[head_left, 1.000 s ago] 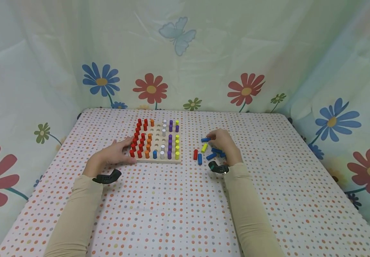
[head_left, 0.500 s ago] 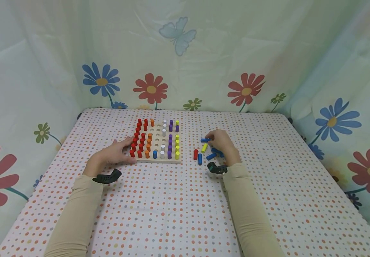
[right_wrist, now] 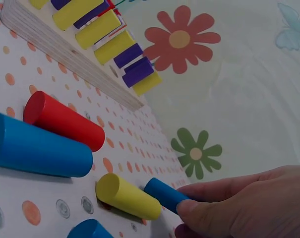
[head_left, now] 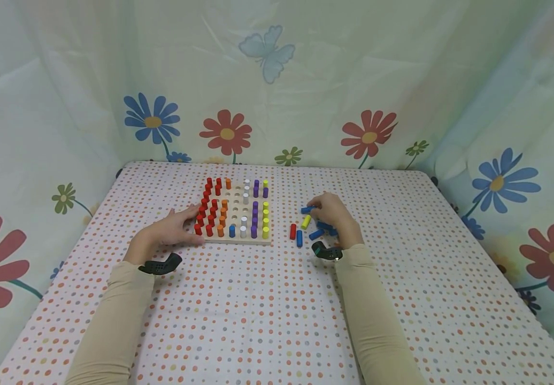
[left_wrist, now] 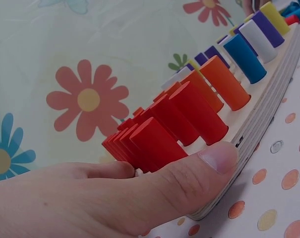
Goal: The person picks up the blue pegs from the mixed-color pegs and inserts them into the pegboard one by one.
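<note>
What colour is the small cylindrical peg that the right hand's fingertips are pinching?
Blue: the short wooden peg pinched by the right hand shows best in the right wrist view.

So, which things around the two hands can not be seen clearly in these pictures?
- Blue pegs under the right hand: the head view hides their count behind the palm.
- Blue peg at the fingertips: the right wrist view shows one end only; fingers cover the rest.
- Left hand fingers: in the left wrist view the red pegs hide them.
- Pegboard empty holes: too small in the head view to count.
</note>
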`<action>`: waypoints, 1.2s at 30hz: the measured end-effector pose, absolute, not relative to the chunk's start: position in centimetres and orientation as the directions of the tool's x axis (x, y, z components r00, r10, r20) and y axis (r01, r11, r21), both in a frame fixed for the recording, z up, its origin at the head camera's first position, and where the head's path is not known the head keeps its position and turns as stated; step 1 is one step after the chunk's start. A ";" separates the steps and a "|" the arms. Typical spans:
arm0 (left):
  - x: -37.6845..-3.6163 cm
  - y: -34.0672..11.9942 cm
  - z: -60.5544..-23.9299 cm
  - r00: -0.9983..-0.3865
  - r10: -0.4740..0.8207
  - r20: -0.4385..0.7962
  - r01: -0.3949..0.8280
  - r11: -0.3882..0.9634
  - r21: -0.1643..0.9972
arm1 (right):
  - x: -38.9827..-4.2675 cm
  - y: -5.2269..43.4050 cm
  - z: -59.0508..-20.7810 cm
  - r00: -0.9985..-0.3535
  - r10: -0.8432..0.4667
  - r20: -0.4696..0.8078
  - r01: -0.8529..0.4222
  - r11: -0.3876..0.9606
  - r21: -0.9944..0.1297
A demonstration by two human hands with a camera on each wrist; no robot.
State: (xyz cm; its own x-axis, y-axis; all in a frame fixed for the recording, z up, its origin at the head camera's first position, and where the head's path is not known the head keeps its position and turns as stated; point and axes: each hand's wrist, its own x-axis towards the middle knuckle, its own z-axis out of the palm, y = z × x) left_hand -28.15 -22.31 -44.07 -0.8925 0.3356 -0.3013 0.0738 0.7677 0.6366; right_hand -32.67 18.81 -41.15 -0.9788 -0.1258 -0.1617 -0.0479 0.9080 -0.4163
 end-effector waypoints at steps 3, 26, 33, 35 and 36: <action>-28.3 -22.4 -44.3 -0.892 0.340 -0.298 0.080 0.767 0.636 | -32.6 18.7 -40.8 -0.982 -0.122 -0.141 -0.051 0.902 -0.428; -28.3 -22.4 -44.4 -0.898 0.313 -0.309 0.058 0.780 0.623 | -31.9 16.6 -39.7 -0.984 -0.169 -0.053 -0.138 0.920 -0.367; -28.4 -22.3 -44.3 -0.898 0.319 -0.303 0.063 0.774 0.629 | -31.6 16.5 -39.6 -0.986 -0.156 -0.055 -0.125 0.920 -0.373; -28.4 -22.4 -44.4 -0.898 0.318 -0.304 0.061 0.776 0.628 | -31.5 16.4 -39.5 -0.986 -0.158 -0.057 -0.127 0.922 -0.365; -28.4 -22.4 -44.4 -0.898 0.318 -0.305 0.061 0.776 0.628 | -31.5 16.4 -39.4 -0.985 -0.160 -0.056 -0.130 0.924 -0.360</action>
State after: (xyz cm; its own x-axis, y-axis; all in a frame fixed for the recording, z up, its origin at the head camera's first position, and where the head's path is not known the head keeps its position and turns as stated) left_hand -28.39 -22.41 -44.42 -0.8978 0.3178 -0.3050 0.0614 0.7760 0.6277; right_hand -31.47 16.39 -39.44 -0.9855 -0.1603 -0.0557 -0.1300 0.9240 -0.3597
